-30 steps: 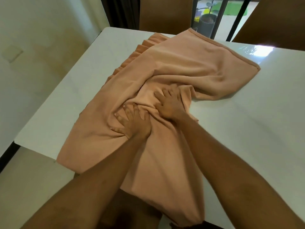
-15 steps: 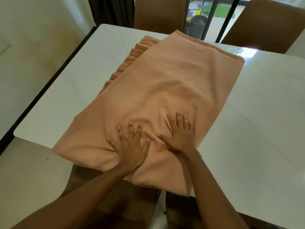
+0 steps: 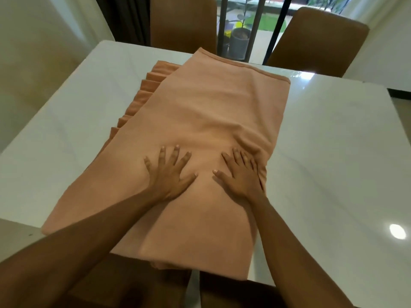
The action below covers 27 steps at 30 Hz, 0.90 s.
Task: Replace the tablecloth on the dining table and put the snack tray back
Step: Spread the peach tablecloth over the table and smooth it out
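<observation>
Two bare forearms reach in from the near edge of the frame, both hands pressed palm-down on a folded peach-coloured tablecloth point(image 3: 200, 121) that lies lengthwise on a glossy white counter point(image 3: 333, 152). The left hand point(image 3: 170, 174) rests flat with fingers spread wide near the cloth's middle, gripping nothing. The right hand point(image 3: 242, 174) lies just beside it, also flat and open, its fingers closer together and its outer edge against a small ridge of bunched fabric at the cloth's right border. The near end of the tablecloth hangs over the counter's front edge, between the forearms, above a brown chair seat point(image 3: 138, 283) tucked below. Beyond the hands the cloth runs smooth toward the far side of the counter, ending in a hemmed edge, while a row of pleated folds point(image 3: 142, 94) peeks out along its left side. At the counter's far side stand two brown chairs, one at centre point(image 3: 182, 23) and one at right point(image 3: 318, 41); between them, past dark window bars, a potted plant point(image 3: 240, 36) sits in daylight. A dark curtain point(image 3: 124, 16) hangs at the far left.
</observation>
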### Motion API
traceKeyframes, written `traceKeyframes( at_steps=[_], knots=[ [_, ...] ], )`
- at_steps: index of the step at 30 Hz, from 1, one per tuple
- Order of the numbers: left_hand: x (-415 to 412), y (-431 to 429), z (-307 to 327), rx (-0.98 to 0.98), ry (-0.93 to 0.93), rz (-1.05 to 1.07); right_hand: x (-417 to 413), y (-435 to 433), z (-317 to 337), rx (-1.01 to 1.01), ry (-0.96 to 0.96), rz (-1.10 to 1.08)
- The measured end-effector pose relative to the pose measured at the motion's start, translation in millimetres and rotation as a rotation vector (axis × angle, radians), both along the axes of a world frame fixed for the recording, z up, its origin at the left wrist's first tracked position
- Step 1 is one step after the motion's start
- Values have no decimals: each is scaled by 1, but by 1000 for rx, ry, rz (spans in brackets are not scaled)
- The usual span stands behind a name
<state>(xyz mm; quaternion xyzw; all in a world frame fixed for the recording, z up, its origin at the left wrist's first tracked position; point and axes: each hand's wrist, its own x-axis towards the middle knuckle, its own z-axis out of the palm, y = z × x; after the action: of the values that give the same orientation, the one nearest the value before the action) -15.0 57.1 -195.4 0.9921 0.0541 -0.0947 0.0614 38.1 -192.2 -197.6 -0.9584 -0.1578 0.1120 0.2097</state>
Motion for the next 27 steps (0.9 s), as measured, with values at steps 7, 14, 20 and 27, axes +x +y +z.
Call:
traceKeyframes(
  at_steps=[7,14,20,27],
  knots=[
    [67,-3,-11,7,-35,143,77,9,-8,-2,-112,53],
    [144,19,-20,20,-81,271,183,42,-6,-1,-210,155],
    [208,46,-24,44,-111,348,260,79,-13,-106,-216,155],
    [225,55,-17,46,-101,271,271,94,-19,-183,-197,80]
  ],
)
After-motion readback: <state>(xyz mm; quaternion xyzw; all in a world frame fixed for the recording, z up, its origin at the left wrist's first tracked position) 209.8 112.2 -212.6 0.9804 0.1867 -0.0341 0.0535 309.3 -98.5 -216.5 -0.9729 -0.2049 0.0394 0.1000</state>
